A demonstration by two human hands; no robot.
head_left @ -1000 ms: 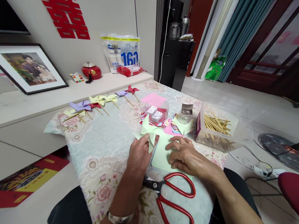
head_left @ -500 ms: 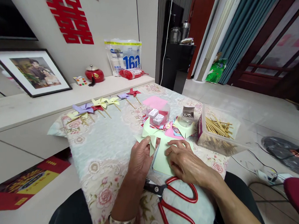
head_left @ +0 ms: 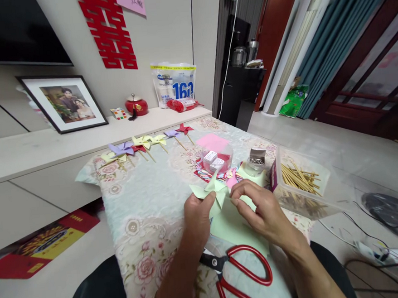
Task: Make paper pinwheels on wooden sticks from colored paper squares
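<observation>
A pale green paper pinwheel (head_left: 211, 192) is pinched between the thumb and fingers of the left hand (head_left: 198, 215), just above the tabletop (head_left: 148, 202). The fingers of the right hand (head_left: 261, 212) are pressed together at the pinwheel's right edge, where a flap appears to be nipped. A second ago the right hand was laid flat on the green paper sheet (head_left: 236, 226); it has since been lifted to the pinwheel, so the folding is judged to have been taken up with both hands. Just beneath, red-handled scissors (head_left: 240, 273) are left lying untouched. Farther out, a clear box of wooden sticks (head_left: 302, 182), a small jar (head_left: 255, 161) and a row of finished pinwheels (head_left: 144, 143) are seen.
</observation>
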